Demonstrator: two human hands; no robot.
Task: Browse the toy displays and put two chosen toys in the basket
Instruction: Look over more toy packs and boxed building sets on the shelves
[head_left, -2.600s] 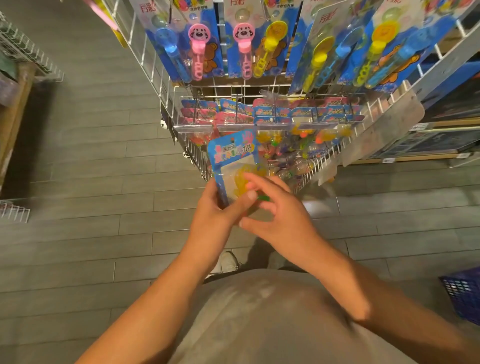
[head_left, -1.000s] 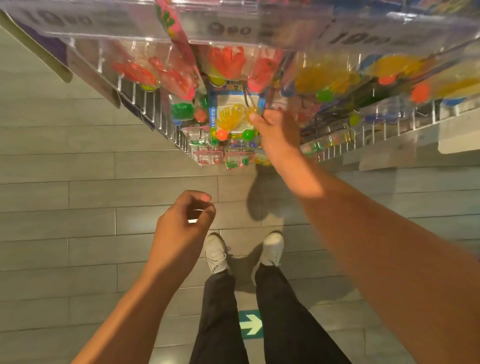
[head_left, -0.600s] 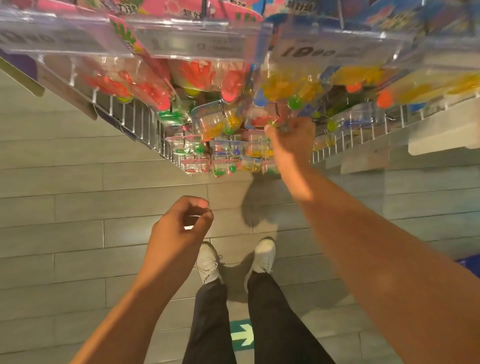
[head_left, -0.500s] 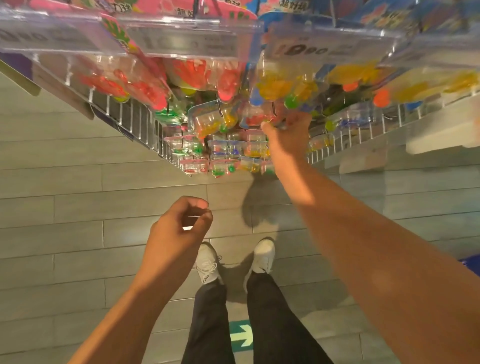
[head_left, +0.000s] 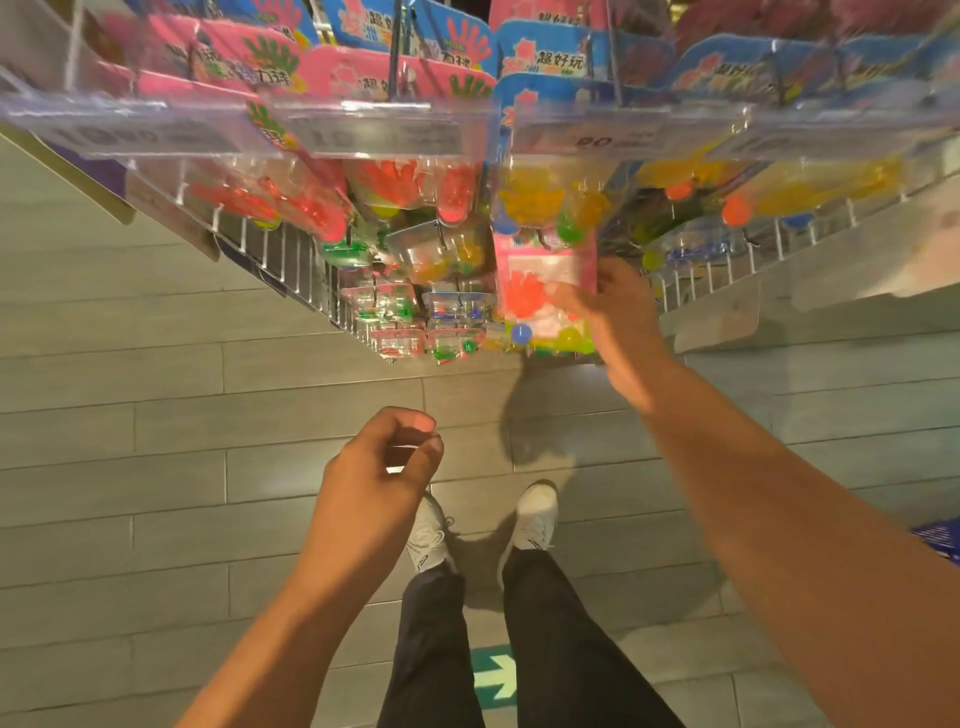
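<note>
1. Closest to the camera, two bare forearms reach forward from the bottom of the view, above dark trousers and white shoes (head_left: 535, 514) standing on grey plank flooring (head_left: 156, 441). A green arrow sticker (head_left: 493, 675) lies on the floor between the legs.
2. The left hand (head_left: 371, 488) hovers at mid-height, away from the display, fingers loosely curled with thumb near fingertip, holding nothing.
3. At the far right edge, a corner of a blue basket (head_left: 943, 540) sits on the floor, mostly cut off.
4. Further out, the right hand (head_left: 621, 322) grasps a pink toy packet (head_left: 540, 291) by its right side, thumb across the front. The packet shows an orange hand-shaped toy and small coloured balls behind clear plastic. It sits just in front of the lower rows of the rack.
5. Beyond that, a white wire rack (head_left: 291, 260) holds many similar packets with red and yellow hand toys.
6. Nearest the top, clear price-label strips (head_left: 374, 130) run across pink and blue header cards (head_left: 363, 67).
</note>
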